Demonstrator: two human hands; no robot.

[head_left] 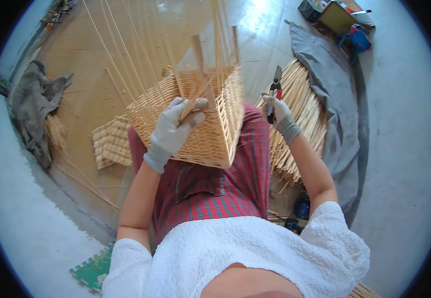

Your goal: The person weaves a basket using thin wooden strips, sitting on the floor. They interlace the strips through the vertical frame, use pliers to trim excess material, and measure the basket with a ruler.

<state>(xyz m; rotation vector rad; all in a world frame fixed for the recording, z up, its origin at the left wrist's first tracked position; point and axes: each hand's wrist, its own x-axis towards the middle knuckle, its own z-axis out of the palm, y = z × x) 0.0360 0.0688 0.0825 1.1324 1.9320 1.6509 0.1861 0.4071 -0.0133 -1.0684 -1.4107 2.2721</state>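
Note:
A square-cornered wicker basket [203, 141], partly woven, rests across my lap with one corner toward me. Long pale upright canes [138, 44] rise from its walls, and thicker flat wooden stakes [200, 57] stand at its corners. My left hand [170, 129], in a white-grey work glove, pinches several wicker strands [190, 105] at the basket's near rim. Off to the right of the basket, my gloved right hand [281, 115] is closed around pruning shears [277, 82] with red and dark handles, their blades pointing up and away from the basket.
A large bundle of cut canes [297, 124] lies on a grey cloth [342, 149] at the right. Left of my knees sits a flat woven piece [111, 144]. Another grey cloth [34, 109] covers fibres at far left. A green foam mat [93, 270] lies at lower left.

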